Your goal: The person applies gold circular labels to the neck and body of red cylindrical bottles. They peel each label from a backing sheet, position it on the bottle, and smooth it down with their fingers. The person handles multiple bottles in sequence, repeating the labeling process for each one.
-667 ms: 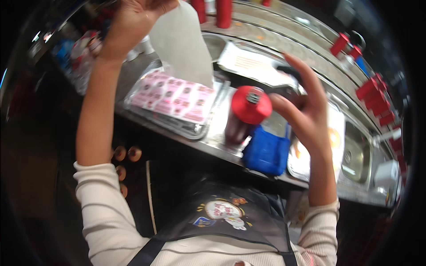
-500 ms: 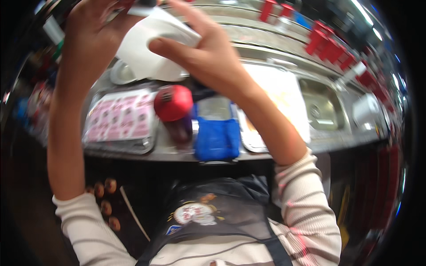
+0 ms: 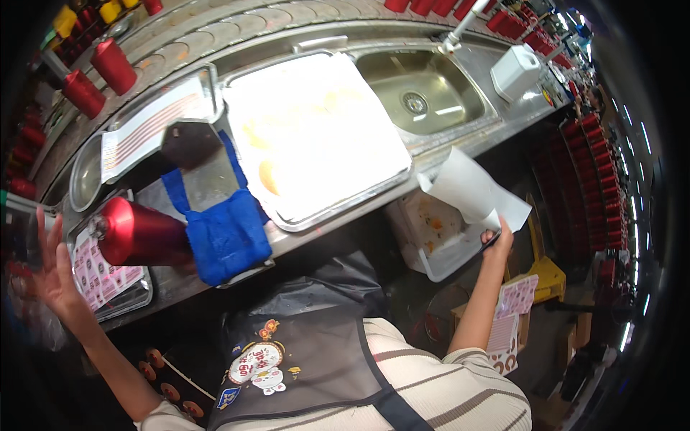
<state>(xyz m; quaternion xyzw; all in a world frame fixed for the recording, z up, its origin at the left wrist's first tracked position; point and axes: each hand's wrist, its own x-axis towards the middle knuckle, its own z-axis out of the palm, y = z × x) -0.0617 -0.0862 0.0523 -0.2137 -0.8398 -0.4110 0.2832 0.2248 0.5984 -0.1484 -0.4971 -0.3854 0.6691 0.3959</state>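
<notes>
Steel counter [image 3: 480, 72] nearby; hands [image 3: 56, 281] well apart, white paper [image 3: 471, 190] in the right [image 3: 499, 243].

Brown-striped cream top [image 3: 453, 384]; dark apron [image 3: 320, 352], cartoon print [image 3: 260, 365], dark strap [image 3: 402, 412].

The left grip [image 3: 57, 284] is spread wide; the right grip [image 3: 500, 240] curls closed, forearm [image 3: 471, 309] outstretched.

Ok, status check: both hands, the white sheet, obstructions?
Left hand open, near red canister. Right hand gripping white sheet, plus something dark, unclear. Sheet partly hides white bin; no obstruction seen.
</notes>
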